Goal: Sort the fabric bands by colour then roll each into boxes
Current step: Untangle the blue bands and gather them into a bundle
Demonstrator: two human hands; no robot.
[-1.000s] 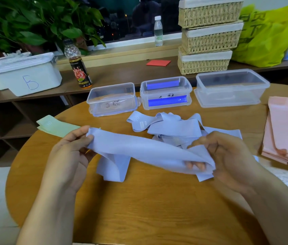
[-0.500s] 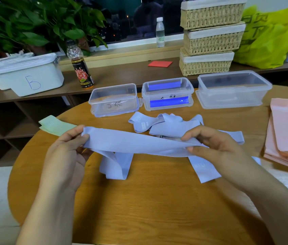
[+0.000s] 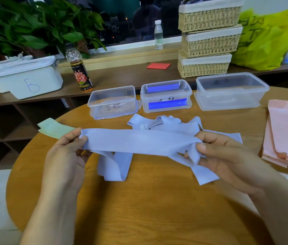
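Both hands are pinching one lilac band (image 3: 139,141) — left hand (image 3: 63,156) fingers curled at its end, right hand (image 3: 228,156) fingers bunching the other.

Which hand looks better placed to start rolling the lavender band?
Probably the left hand: it pinches the lavender band at a flat end, while the right hand grips a bunched, twisted part.

Round wooden table (image 3: 157,209) in my head view.
Along its far edge I see three clear boxes in a row: left box (image 3: 112,103), middle box (image 3: 166,96) with blue strips, larger right box (image 3: 228,91). Lavender bands (image 3: 166,123) lie heaped at the centre, green bands (image 3: 55,128) far left, stacked pink bands (image 3: 280,135) right.
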